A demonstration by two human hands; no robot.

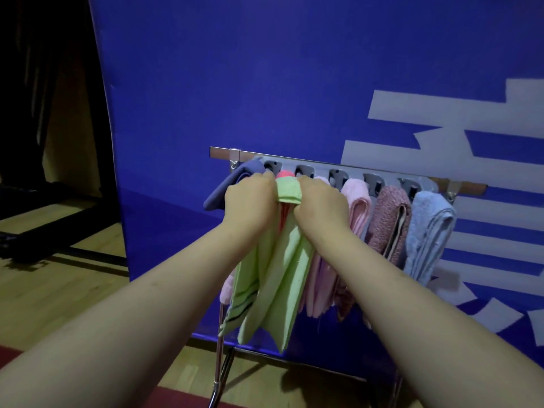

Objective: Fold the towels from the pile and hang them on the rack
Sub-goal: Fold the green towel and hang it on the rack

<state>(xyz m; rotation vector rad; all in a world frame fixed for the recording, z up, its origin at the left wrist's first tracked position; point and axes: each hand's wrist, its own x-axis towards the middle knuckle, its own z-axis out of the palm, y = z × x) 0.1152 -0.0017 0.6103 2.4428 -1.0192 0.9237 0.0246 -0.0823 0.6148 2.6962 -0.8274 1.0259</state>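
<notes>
A light green towel (279, 278) with dark stripes near one end hangs folded over an arm of the rack (323, 167). My left hand (250, 201) grips its left side at the top. My right hand (319, 206) grips its right side. Between the hands the green fold (289, 191) lies over the arm, on top of a coral-red towel (285, 174). The pile of towels is out of view.
On the rack also hang a dark blue towel (232, 187) at the left, then pink (359, 207), speckled mauve (388, 219) and light blue (426, 231) towels to the right. A blue banner (265, 83) stands behind. The rack's metal legs (219, 357) reach the wooden floor.
</notes>
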